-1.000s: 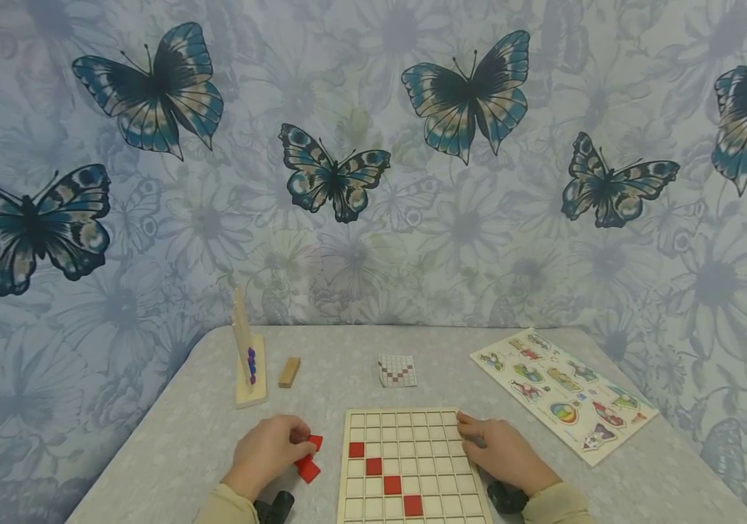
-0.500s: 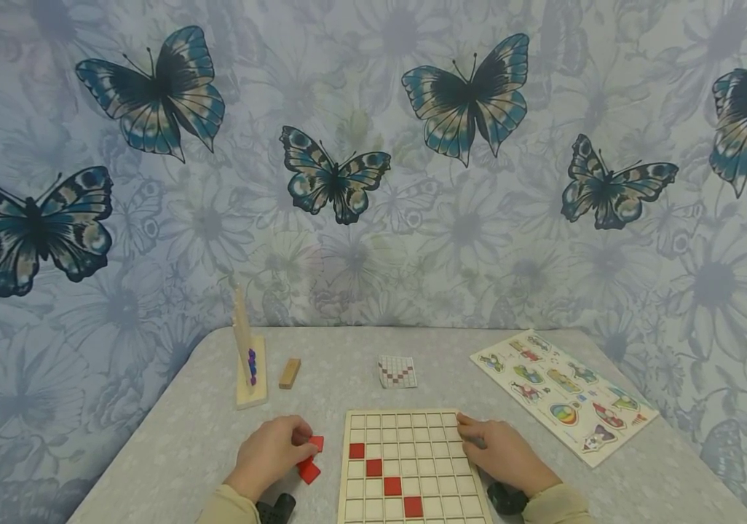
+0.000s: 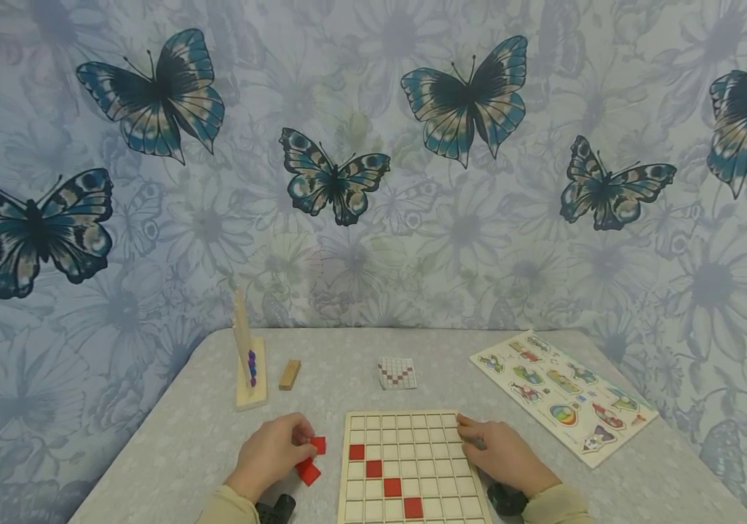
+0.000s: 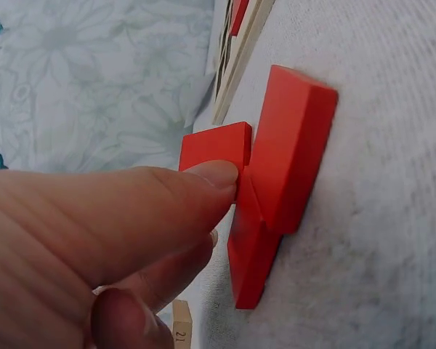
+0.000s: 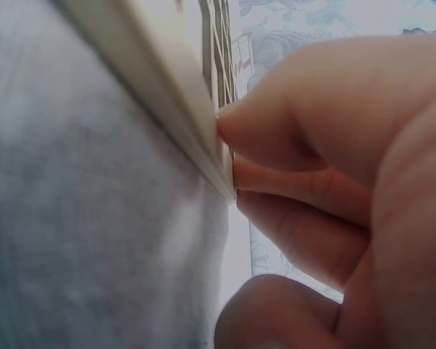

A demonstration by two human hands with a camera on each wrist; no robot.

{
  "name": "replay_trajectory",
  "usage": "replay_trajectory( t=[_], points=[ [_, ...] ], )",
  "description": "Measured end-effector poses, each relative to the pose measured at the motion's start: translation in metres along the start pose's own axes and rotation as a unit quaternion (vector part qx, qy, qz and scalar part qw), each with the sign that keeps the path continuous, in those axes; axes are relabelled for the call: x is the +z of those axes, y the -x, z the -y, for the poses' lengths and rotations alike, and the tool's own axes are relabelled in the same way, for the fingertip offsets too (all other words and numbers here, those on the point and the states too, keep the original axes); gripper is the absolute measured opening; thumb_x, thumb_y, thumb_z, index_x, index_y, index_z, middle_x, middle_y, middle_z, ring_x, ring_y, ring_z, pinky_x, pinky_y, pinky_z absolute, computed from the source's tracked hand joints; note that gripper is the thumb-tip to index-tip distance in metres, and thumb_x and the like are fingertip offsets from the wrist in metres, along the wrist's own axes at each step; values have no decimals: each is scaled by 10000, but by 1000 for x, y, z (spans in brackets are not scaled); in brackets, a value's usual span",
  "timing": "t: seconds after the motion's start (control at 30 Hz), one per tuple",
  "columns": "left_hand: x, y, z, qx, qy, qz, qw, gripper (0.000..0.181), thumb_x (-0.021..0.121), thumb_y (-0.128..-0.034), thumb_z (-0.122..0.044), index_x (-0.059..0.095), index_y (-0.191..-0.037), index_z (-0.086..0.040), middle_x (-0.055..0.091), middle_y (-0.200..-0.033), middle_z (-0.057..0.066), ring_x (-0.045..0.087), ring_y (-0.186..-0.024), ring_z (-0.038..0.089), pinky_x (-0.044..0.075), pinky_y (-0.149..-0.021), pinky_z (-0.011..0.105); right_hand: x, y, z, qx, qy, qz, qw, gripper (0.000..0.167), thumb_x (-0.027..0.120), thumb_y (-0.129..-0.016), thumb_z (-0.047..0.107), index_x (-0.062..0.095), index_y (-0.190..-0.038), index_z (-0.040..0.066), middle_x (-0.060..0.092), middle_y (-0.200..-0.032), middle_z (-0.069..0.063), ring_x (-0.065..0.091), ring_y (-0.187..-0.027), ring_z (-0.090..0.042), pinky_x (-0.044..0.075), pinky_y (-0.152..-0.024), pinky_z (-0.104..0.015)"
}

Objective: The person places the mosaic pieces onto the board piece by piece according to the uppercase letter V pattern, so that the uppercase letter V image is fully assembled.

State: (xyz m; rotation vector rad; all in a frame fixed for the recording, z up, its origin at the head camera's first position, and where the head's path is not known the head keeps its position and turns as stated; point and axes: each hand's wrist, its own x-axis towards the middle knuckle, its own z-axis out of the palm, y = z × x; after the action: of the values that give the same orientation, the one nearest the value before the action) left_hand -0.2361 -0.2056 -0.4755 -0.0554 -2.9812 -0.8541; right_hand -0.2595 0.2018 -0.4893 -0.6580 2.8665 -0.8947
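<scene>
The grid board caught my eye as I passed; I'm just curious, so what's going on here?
A person's left hand pinches a red tile, with two more red tiles next to it, left of the grid board. The right hand holds the board's far right corner. Four red tiles show in its cells, stepping diagonally. Beyond the board is a small card with a V pattern.

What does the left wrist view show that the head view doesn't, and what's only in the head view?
Left wrist only: the dark digits on the end of the wooden block.

Head only: the right hand, holding the edge of the board, the patterned card, the picture puzzle and the upright stand.

Both: the left hand pinching a red tile, more red tiles beside it, part of the board and the block.
</scene>
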Motion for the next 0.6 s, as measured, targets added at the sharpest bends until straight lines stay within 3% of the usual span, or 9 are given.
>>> replay_trajectory(
  t=[0.2,0.6],
  points=[
    [0,-2,1,28,51,-83,9999,198,856,-837,-259,670,-880,-206,658,-798,-88,551,-662,105,440,-566,314,0,0,0,13,-152,3,9999,406,692,-985,249,681,-1337,47,548,-1519,-84,560,-1335,-425,495,-1000,-582],
    [0,-1,0,84,219,-161,9996,152,823,-872,-257,678,-857,-216,685,-797,-96,572,-647,94,439,-543,315,0,-1,-1,-12,-108,0,9999,406,693,-984,246,680,-1340,52,548,-1518,-80,571,-1322,-425,522,-949,-541]
  ],
)
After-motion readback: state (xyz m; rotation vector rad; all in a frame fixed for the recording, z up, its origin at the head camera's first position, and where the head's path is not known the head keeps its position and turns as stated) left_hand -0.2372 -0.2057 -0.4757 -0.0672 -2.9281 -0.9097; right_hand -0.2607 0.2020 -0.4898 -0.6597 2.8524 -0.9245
